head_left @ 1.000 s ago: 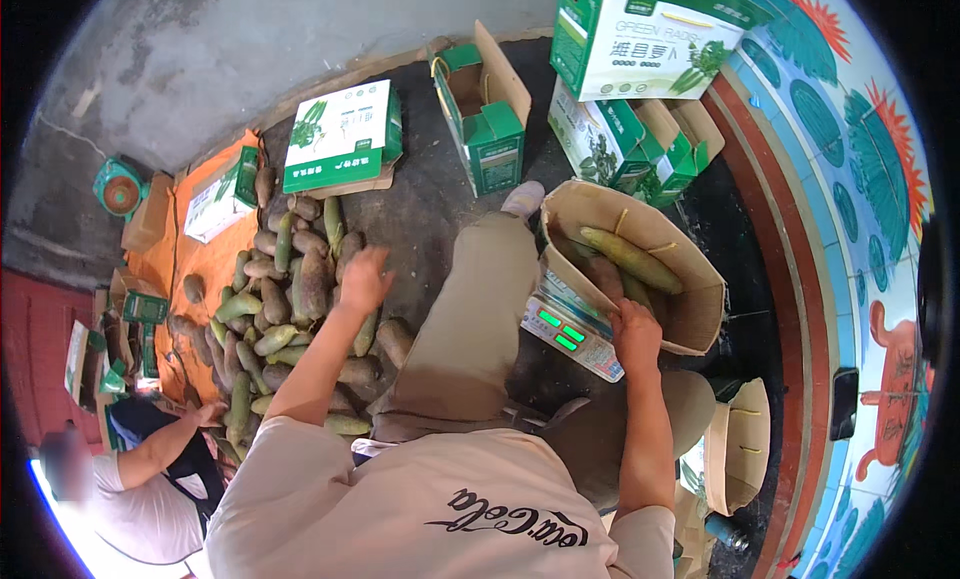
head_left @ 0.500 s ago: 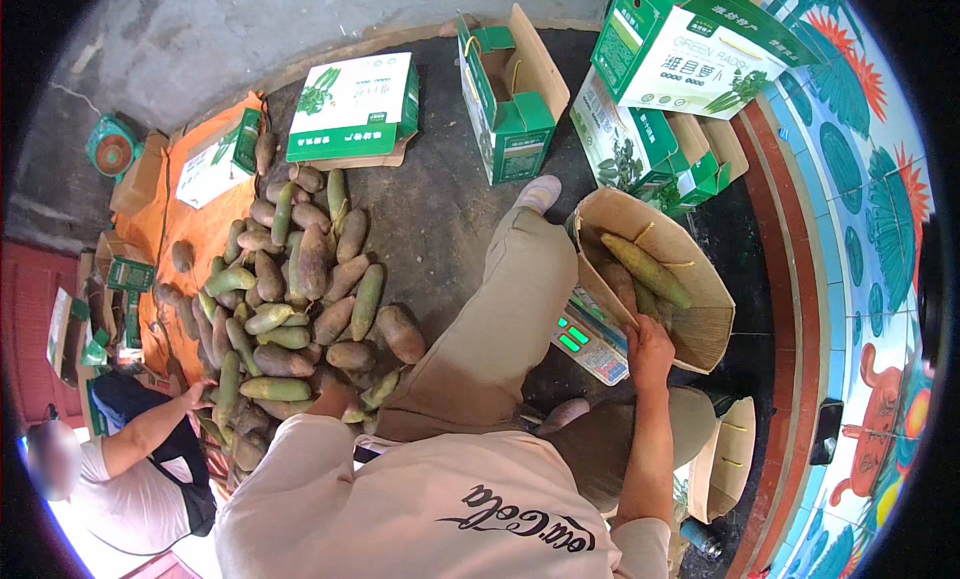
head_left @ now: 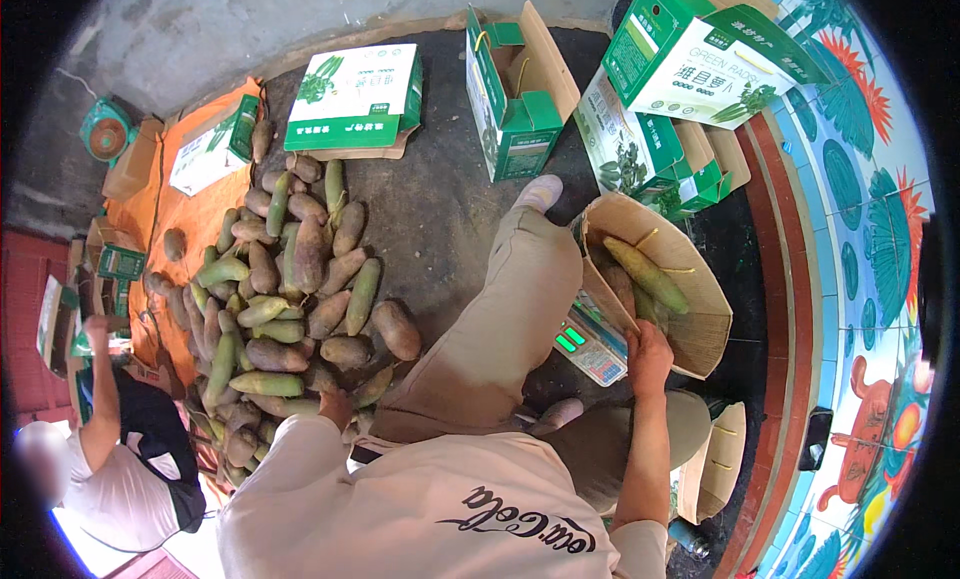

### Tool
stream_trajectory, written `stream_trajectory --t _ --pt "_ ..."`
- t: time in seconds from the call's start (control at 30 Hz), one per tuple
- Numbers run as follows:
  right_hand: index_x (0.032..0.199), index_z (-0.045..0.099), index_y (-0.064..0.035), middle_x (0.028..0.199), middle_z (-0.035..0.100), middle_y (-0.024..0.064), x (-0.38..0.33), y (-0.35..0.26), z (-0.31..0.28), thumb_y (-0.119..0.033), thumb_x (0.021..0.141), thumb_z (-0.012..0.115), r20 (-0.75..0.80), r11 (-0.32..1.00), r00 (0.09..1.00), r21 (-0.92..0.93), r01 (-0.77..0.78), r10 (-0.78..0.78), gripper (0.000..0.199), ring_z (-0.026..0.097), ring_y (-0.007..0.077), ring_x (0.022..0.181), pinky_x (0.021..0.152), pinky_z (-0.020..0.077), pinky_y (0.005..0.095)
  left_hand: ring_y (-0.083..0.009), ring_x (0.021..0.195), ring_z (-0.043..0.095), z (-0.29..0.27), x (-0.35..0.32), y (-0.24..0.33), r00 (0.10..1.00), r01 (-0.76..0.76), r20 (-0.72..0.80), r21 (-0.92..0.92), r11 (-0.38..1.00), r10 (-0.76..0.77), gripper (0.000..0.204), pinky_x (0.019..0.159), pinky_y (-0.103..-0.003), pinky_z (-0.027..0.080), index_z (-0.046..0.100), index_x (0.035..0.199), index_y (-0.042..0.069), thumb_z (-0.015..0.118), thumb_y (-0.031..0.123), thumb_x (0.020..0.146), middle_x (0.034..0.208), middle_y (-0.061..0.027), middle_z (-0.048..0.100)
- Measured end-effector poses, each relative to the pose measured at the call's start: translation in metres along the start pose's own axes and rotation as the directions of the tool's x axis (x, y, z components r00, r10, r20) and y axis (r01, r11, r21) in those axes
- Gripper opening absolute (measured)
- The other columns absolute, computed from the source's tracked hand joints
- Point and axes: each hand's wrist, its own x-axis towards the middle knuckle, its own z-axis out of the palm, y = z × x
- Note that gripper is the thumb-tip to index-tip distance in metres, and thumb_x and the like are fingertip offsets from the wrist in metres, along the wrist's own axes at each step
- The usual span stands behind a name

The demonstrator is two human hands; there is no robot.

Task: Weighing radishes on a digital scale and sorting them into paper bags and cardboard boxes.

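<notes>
My right hand [head_left: 650,359] grips the near rim of an open cardboard box [head_left: 702,339], which stands on a digital scale [head_left: 592,349] with lit green digits. Inside the box lie several radishes, among them a long green radish [head_left: 645,274]. My left hand [head_left: 337,407] reaches into the near right side of a large pile of green and brownish radishes [head_left: 280,354], by a small dark radish [head_left: 320,379]. Its fingers are mostly hidden, so a hold on any radish cannot be made out.
A closed green-and-white carton [head_left: 350,99] lies beyond the pile, with an open carton [head_left: 515,119] to its right. More cartons [head_left: 700,69] are stacked at the far right. Another open box [head_left: 722,464] stands by my right knee. At left, a co-worker [head_left: 125,459] sits beside an orange sheet [head_left: 150,279].
My left hand has shifted slightly within the near side of the pile. The co-worker's arm has moved from the radishes to the cartons at the far left. My right hand stays on the box rim.
</notes>
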Motion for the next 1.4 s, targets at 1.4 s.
stream_trajectory --t 1.4 --pt "0.084 0.058 -0.0083 0.078 0.059 0.0104 -0.002 0.001 0.004 -0.012 0.072 0.062 -0.055 0.997 0.998 0.069 0.02 -0.016 0.013 0.059 0.0281 0.076 0.065 0.0485 0.0393 -0.0212 0.109 0.05 -0.56 -0.092 0.104 0.61 -0.705 -0.787 -0.483 -0.519 -0.095 0.042 0.089 -0.035 0.045 0.039 0.125 0.002 0.053 0.019 0.09 0.115 -0.0137 0.052"
